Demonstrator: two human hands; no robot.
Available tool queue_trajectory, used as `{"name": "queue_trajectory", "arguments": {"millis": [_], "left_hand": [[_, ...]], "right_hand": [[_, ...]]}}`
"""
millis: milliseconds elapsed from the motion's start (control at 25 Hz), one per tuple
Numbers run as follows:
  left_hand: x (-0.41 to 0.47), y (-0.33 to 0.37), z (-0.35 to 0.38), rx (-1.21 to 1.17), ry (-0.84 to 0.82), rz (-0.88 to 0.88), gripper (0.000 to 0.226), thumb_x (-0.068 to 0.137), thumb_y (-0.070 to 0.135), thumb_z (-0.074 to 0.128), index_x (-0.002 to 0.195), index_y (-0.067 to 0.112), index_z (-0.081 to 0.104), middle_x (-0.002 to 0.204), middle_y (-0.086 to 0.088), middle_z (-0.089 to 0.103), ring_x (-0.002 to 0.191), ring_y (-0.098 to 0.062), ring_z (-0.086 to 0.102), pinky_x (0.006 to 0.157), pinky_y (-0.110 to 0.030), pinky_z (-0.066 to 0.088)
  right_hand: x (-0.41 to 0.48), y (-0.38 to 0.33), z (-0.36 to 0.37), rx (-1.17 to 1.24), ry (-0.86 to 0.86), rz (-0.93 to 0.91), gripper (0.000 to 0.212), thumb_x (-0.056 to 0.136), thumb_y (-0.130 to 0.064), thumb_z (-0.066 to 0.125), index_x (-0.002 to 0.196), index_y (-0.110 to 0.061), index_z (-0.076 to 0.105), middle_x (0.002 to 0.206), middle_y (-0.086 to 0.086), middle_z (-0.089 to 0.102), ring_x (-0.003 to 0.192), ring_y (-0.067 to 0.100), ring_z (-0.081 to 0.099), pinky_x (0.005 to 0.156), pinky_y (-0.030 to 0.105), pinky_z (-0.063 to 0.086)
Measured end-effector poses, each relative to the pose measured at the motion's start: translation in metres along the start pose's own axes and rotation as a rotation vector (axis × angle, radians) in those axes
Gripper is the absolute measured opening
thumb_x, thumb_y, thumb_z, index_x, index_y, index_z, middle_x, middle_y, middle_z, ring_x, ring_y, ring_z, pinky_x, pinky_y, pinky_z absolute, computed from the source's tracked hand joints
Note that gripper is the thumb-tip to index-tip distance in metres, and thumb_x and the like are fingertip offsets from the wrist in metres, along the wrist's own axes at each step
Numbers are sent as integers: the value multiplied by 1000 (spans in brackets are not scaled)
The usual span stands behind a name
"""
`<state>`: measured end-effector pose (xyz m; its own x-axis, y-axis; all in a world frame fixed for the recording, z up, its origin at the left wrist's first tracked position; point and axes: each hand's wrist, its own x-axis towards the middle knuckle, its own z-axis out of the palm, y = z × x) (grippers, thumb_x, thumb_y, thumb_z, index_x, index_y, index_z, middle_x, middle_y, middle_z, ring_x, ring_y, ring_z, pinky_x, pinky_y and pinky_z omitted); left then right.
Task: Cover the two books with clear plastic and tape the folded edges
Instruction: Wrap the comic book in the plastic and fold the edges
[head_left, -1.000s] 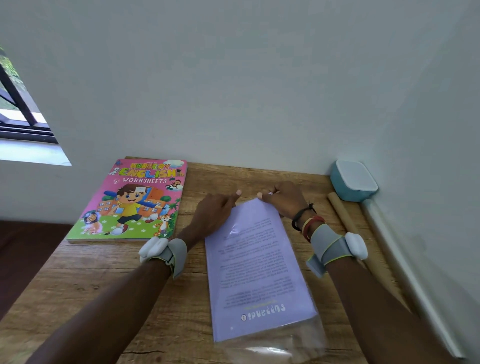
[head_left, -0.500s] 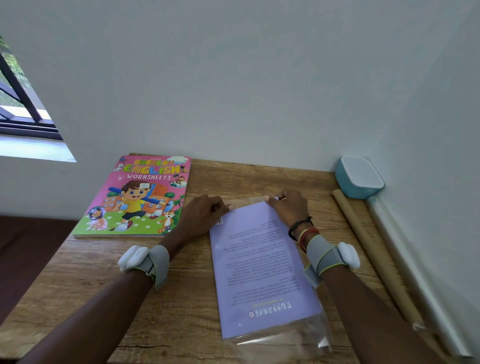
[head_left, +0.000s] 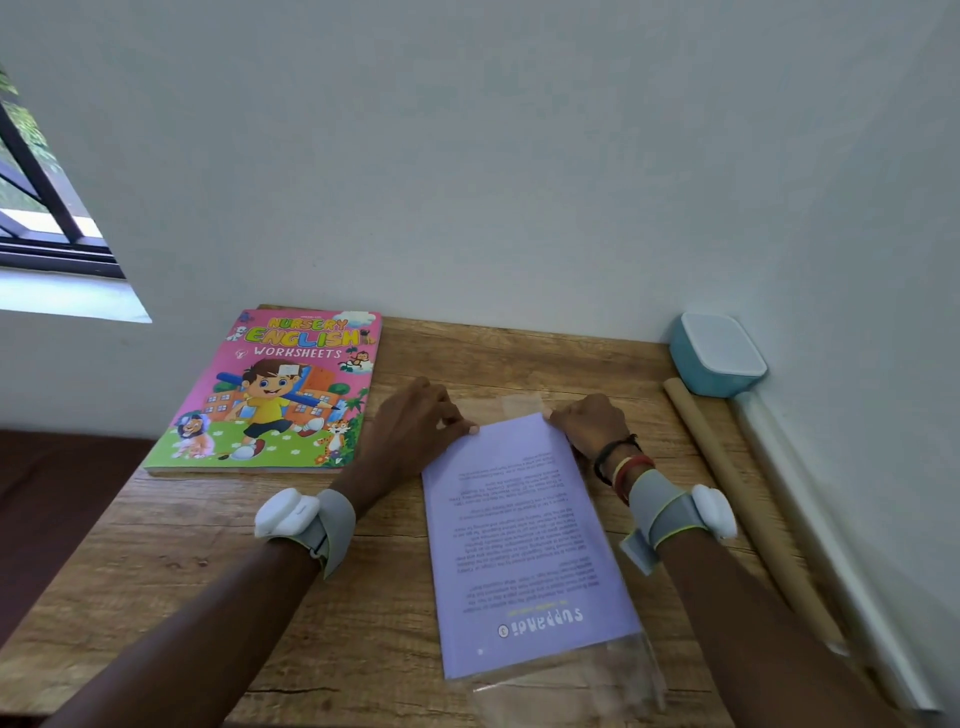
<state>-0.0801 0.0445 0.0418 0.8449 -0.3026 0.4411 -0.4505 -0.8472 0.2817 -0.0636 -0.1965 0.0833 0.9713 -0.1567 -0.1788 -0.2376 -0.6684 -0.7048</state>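
Purple book (head_left: 524, 540): back cover up on clear plastic (head_left: 571, 680), right of pink workbook (head_left: 270, 389). Left hand (head_left: 415, 426), right hand (head_left: 589, 423): each pinching a far corner; advisable to fold the far flap taut and square before taping.

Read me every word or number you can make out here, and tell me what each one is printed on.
"NURSERY ENGLISH WORKSHEETS": on the cover of the pink book.
"suppandi": upside down to the camera, near the close end of the purple book.
Circled digit beside that word: too small to read.
Paragraphs of print on the purple book: too small to read.
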Motion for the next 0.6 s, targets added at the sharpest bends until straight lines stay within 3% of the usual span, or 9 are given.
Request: {"name": "queue_trajectory", "arguments": {"millis": [80,120,240,320,400,440,520,600], "left_hand": [[13,18,3,-48,-50,59,19,92,29,63,101,19,76,96,1,71,93,-19,56,68,-32,43],[22,29,8,-75,-77,95,21,93,22,60,108,19,74,102,1,72,97,-20,56,68,-31,42],[47,61,26,-199,-206,145,38,90,11,56,125,24,64,111,1,69,101,-17,54,70,-29,43],[56,70,32,-226,-291,157,39,87,9,57,123,22,64,108,-4,67,99,-19,54,73,-34,48],[59,68,36,-173,-295,267,28,86,9,60,111,17,69,105,-2,68,97,-22,54,73,-39,50],[59,62,37,-140,-280,314,23,86,10,60,105,17,70,103,0,68,96,-22,54,73,-39,50],[61,47,36,-73,-239,327,19,85,13,59,97,20,71,99,1,68,95,-22,54,72,-39,49],[59,28,30,34,-171,219,18,81,10,56,92,19,68,96,0,67,96,-26,54,72,-40,48]], "right_hand": [[-5,1,6,-125,97,-33,30,81,-36,71,59,-18,60,73,6,65,82,30,64,67,29,45],[-11,1,10,-206,138,-52,25,82,-39,68,73,-16,64,87,9,68,90,33,64,70,31,46],[-31,1,23,-539,211,-164,33,95,-38,47,110,-10,56,114,15,58,105,37,57,79,37,43],[-46,3,32,-668,240,-197,28,99,-27,40,118,-10,52,119,14,53,105,34,57,78,38,44],[-60,6,44,-753,295,-186,25,96,-27,46,114,-11,53,113,12,55,100,31,56,75,39,44],[-69,5,51,-777,317,-202,30,92,-35,53,110,-11,55,107,11,57,93,30,57,72,40,44],[-89,-1,62,-770,177,-289,64,82,-64,49,110,-7,60,104,13,60,89,31,58,73,45,45],[-108,1,77,-707,-44,-443,94,76,-81,33,129,-6,52,130,18,53,119,38,49,97,56,38]]}}
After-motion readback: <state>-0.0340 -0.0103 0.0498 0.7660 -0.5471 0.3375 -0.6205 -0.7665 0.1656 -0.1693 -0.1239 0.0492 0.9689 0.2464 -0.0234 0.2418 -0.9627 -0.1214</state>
